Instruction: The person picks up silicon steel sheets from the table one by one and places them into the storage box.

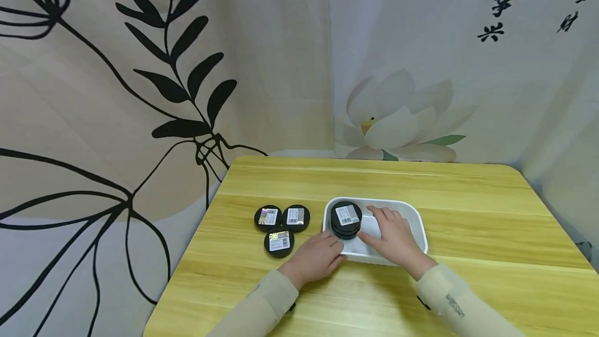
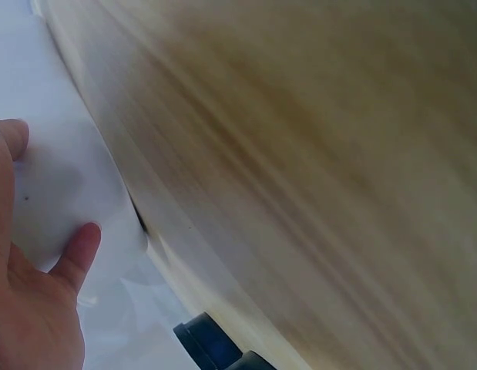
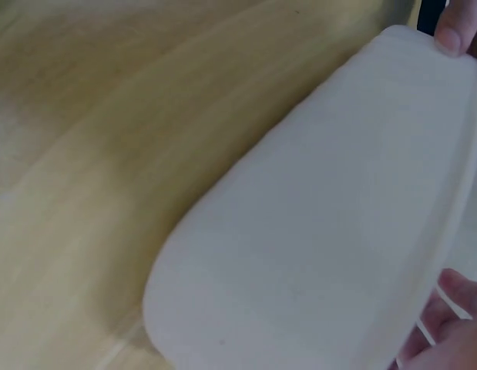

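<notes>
A stack of round black containers point(image 1: 346, 218), the top one bearing a white barcode label, stands at the left end of a white rectangular tray point(image 1: 415, 222). My left hand point(image 1: 315, 256) holds the tray's front-left corner, thumb and fingers on its wall; the left wrist view shows this hand point(image 2: 34, 308) against white plastic. Over the tray, right of the stack, my right hand point(image 1: 393, 235) has its thumb and fingers spread apart. Its thumb tip is beside the stack; whether it touches cannot be told. In the right wrist view, the tray's outer wall point(image 3: 315, 208) hides most of the right hand point(image 3: 454, 331).
Left of the tray, three more labelled black containers lie flat in a close cluster: one at back left point(image 1: 268, 217), one at back right point(image 1: 296, 217), one in front point(image 1: 278, 242). All stand on a wooden table point(image 1: 491, 222). A printed curtain point(image 1: 281, 66) hangs behind.
</notes>
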The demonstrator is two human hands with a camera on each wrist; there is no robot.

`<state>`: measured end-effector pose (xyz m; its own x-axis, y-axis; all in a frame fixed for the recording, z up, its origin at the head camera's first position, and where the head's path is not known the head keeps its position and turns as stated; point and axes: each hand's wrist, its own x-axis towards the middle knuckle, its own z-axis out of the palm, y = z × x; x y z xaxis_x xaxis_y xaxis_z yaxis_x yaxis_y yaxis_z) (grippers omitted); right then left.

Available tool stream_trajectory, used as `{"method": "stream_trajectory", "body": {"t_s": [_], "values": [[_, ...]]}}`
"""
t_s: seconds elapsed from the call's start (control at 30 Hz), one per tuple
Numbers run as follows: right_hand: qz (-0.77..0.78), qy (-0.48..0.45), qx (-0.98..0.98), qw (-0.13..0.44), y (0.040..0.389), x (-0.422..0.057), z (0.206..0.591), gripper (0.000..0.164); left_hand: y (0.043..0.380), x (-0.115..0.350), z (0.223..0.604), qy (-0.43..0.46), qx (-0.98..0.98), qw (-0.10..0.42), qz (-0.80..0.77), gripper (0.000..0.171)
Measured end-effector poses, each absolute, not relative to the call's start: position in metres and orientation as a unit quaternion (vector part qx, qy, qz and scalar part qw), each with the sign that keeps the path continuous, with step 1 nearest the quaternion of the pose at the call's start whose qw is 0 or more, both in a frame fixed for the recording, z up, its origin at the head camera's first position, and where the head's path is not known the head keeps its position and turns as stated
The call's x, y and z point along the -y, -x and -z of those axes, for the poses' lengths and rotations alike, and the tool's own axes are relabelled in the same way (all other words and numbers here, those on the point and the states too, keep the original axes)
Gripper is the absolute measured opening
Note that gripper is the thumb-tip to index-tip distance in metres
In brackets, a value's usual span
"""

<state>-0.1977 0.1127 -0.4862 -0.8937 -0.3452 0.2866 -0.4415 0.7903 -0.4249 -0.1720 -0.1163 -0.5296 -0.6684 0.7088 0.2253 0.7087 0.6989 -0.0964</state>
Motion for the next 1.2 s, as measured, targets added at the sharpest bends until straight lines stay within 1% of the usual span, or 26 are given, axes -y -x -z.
{"method": "stream_trajectory", "body": {"t_s": [0.43,0.83,1.07,1.2], "values": [[-0.230,-0.209,0.939,0.144,0.183,-0.125,0.495,0.061,0.173,0.116,0.531,0.390,0.912,0.128,-0.002,0.024],[-0.225,-0.190,0.945,0.145,0.175,-0.133,0.501,0.051,0.172,0.116,0.528,0.388,0.914,0.117,0.006,0.023],[-0.208,-0.182,0.946,0.172,0.171,-0.139,0.508,0.040,0.171,0.116,0.528,0.389,0.913,0.120,0.007,0.023],[-0.202,-0.165,0.950,0.174,0.167,-0.145,0.511,0.038,0.170,0.117,0.527,0.389,0.913,0.121,0.005,0.023]]}}
